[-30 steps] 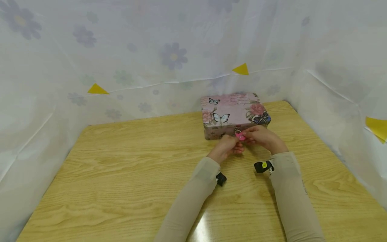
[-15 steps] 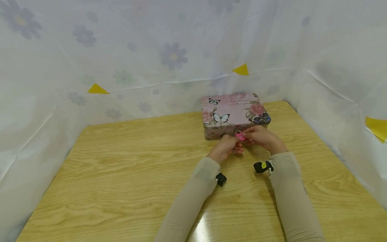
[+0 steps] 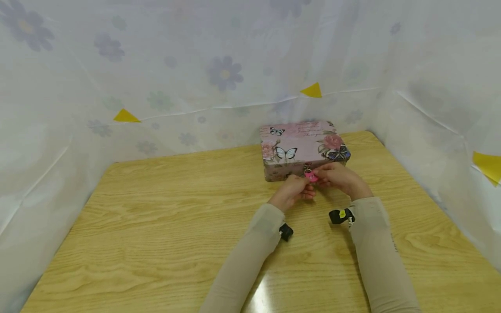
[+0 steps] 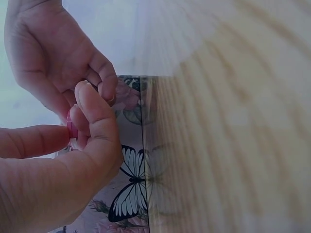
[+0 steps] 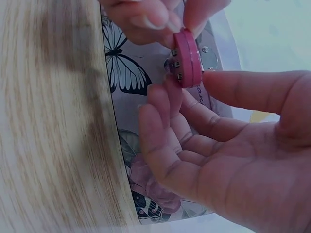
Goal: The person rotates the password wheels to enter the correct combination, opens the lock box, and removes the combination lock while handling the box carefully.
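Observation:
A pink combination padlock [image 3: 311, 176] hangs by its metal shackle at the front latch of a pink box [image 3: 303, 141] printed with butterflies and roses. The box's lid is down. From the left, my left hand [image 3: 291, 191] pinches the padlock between thumb and fingers. My right hand [image 3: 341, 179] holds its other side, thumb against one face and fingertips at the other. Small number dials show along the padlock [image 5: 187, 58] in the right wrist view. Fingers hide most of it in the left wrist view. Whether the shackle is locked I cannot tell.
The box stands on a wood-grain table [image 3: 164, 226], near its back right corner. A white flowered curtain [image 3: 188, 65] surrounds the table at the back and sides, with yellow triangles [image 3: 312, 90] stuck on it. Black straps with wrist cameras [image 3: 341, 215] sit at both sleeves.
Both hands stay at the padlock, with barely any visible movement of fingers. The box has not moved.

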Demonstrator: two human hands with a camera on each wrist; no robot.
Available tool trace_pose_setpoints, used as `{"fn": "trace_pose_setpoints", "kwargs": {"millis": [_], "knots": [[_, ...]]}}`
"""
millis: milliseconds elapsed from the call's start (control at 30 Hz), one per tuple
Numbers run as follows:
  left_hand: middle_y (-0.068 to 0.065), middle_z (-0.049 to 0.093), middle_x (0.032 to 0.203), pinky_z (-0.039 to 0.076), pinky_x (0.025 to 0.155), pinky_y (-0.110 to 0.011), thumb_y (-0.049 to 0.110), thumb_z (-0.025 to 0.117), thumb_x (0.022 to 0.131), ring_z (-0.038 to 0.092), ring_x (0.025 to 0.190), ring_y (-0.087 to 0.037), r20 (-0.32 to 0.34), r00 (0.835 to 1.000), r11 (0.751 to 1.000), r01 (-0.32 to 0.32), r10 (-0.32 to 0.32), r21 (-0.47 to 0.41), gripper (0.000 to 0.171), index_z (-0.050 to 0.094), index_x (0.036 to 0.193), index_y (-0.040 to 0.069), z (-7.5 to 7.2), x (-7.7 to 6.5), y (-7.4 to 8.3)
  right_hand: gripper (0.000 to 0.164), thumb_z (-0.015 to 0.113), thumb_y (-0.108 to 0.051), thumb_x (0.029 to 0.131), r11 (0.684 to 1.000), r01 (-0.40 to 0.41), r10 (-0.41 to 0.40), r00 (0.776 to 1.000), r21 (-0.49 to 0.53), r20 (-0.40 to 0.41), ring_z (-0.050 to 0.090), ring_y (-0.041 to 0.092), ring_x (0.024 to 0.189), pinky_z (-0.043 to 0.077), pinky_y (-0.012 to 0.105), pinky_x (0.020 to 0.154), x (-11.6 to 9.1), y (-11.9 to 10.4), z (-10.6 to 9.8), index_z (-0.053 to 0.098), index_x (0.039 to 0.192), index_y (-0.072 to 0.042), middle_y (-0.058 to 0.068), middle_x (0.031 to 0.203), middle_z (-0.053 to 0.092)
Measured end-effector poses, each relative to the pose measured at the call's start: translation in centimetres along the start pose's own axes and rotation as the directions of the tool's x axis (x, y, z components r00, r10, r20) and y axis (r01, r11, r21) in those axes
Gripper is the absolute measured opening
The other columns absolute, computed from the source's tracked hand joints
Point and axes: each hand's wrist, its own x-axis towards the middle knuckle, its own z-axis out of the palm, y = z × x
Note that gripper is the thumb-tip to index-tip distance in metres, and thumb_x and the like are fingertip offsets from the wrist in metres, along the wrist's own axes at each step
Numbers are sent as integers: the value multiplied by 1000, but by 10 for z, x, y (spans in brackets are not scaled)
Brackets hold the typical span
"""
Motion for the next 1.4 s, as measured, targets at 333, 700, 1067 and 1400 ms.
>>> {"fn": "trace_pose_setpoints", "kwargs": {"millis": [333, 700, 1067, 1400], "knots": [[-4, 54, 69, 54, 86, -38, 11, 43, 103, 57, 59, -15, 3, 1000, 1000, 3, -3, 1, 31, 58, 112, -15, -1, 0, 0, 44, 39, -7, 102, 1000, 7, -7, 999, -17, 34, 61, 10, 91, 48, 42, 96, 1, 1, 0, 34, 134, 23, 24, 122, 55], [-4, 54, 70, 56, 80, -35, 11, 43, 103, 57, 59, -15, 11, 1000, 1000, 4, -5, 15, 29, 60, 104, -12, -2, 0, 1, 45, 38, -8, 102, 1000, -3, 4, 1000, -16, 31, 59, 11, 88, 51, 38, 91, 0, 1, 1, 33, 135, 21, 19, 118, 55], [-4, 53, 69, 55, 84, -37, 9, 41, 103, 57, 60, -15, 16, 1000, 1000, 6, -7, 11, 31, 57, 113, -15, -2, 0, 1, 44, 39, -8, 102, 1000, -1, 1, 1000, 6, 21, 59, 10, 86, 50, 37, 92, -1, 0, 0, 34, 134, 22, 5, 101, 57], [-4, 54, 69, 53, 88, -40, 10, 42, 103, 57, 60, -15, 13, 1000, 1000, 9, -9, 5, 32, 56, 115, -17, -2, 0, 1, 45, 40, -6, 101, 1000, 4, -4, 999, 8, 39, 61, 10, 89, 50, 38, 93, 0, -1, 0, 32, 134, 23, 10, 109, 60]]}}
